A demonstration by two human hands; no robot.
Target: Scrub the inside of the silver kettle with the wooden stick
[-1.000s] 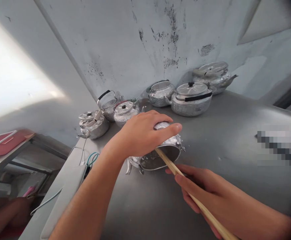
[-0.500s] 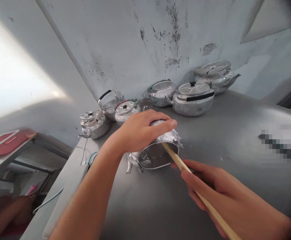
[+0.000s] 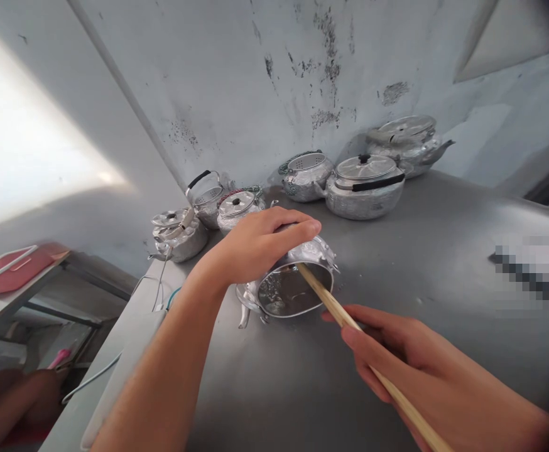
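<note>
A silvery metal kettle (image 3: 298, 301) lies tipped on its side on the grey metal table (image 3: 274, 402), its wide mouth turned toward me and its spout low at the left. My left hand (image 3: 265, 245) lies over the top of the kettle's body, fingers wrapped around its far side and partly hidden. In my right hand (image 3: 401, 358) a long pale wooden stick (image 3: 333, 307) is pinched between thumb and fingers. The stick's far end reaches through the mouth into the kettle, where its tip is hidden.
Several more metal kettles (image 3: 364, 191) stand along the wall, some lidded. A white box-like surface (image 3: 128, 370) with cables borders the table at left. Beyond it, a red bag (image 3: 10, 267) rests on a shelf, with a person's bare legs (image 3: 24, 402) below. A pixelated patch covers the far right.
The kettle has turned slightly under my left hand, which moved a little left with it. The stick's inner part has shifted left inside the mouth.
</note>
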